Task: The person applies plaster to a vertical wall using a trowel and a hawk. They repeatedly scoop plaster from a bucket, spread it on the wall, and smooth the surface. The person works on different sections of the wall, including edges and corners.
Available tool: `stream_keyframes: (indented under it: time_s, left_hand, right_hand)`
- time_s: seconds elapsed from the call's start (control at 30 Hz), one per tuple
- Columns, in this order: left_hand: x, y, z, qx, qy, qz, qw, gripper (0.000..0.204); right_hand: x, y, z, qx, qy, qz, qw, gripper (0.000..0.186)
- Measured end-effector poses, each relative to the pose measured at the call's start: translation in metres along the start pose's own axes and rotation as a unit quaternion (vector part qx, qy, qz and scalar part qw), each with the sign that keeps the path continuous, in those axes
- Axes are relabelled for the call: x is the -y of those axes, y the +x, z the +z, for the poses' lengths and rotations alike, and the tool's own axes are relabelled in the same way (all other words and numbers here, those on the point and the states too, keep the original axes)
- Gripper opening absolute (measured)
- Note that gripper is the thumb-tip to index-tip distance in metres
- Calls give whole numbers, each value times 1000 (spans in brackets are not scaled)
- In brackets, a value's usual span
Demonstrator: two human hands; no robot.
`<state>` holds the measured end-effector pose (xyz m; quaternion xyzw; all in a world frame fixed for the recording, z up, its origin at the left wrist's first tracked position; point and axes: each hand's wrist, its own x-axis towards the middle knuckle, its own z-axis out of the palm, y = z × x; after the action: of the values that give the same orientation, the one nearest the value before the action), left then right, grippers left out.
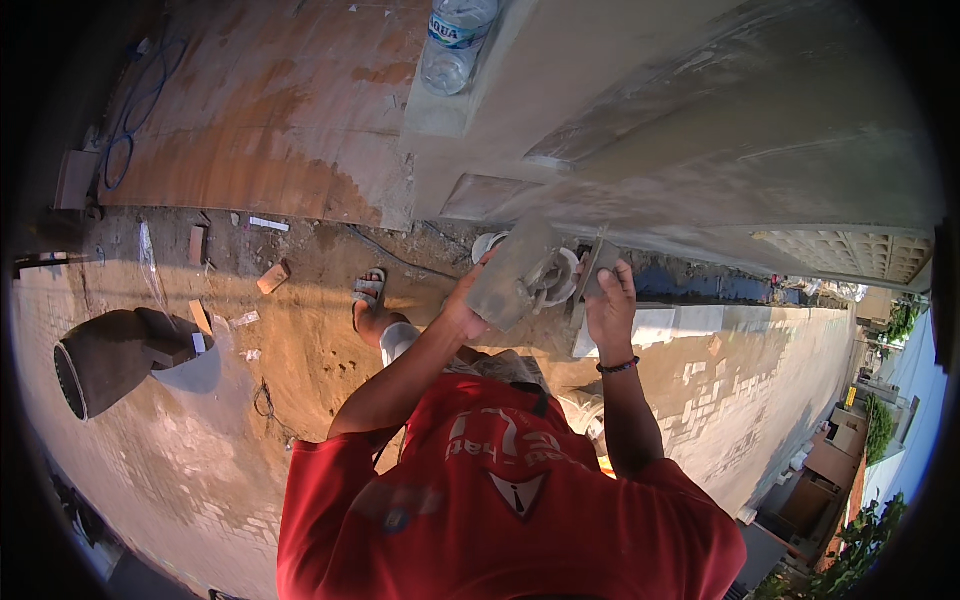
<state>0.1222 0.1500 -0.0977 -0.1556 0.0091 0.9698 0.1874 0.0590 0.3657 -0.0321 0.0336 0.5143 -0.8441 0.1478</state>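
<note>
Grey plaster work at a wall, seen from the head view.
Left hand point(468, 305) is clamped on a flat grey float point(510, 272) held against the grey wall point(700, 130); right hand point(610, 305) is closed on a small trowel point(598, 258) just beside it. Far on the ledge point(440, 110) stands a clear water bottle point(455, 40); a dark bucket point(105, 360) lies left on the sandy ground point(300, 330).

Bottle point(455, 45) on the ledge point(435, 110) of the wall point(720, 130), above both hands. Left hand point(470, 300) with float point(510, 275) left of right hand point(610, 305) with trowel point(598, 262). Bucket point(100, 360) far left on the ground point(300, 370); brick point(272, 278) between it and the sandalled foot point(370, 300).
</note>
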Motion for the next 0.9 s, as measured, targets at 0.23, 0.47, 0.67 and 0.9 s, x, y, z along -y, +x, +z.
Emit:
stream_keyframes:
  time_s: [0.23,0.47,0.67,0.9]
  left_hand:
    - [-21,-12,-28,2,15,7,1000,43]
    - [-34,-9,-54,-19,-29,-23,999,40]
    - [-40,5,-120,-65,-73,-87,991,44]
    - [-84,12,-223,-34,-27,-99,994,46]
  right_hand:
    - [1,12,27,28,182,72,980,32]
    - [1,22,29,-109,-267,-181,940,35]
    - [-48,67,12,-190,-333,-289,877,41]
    - [-107,124,-4,-277,-317,-370,828,34]
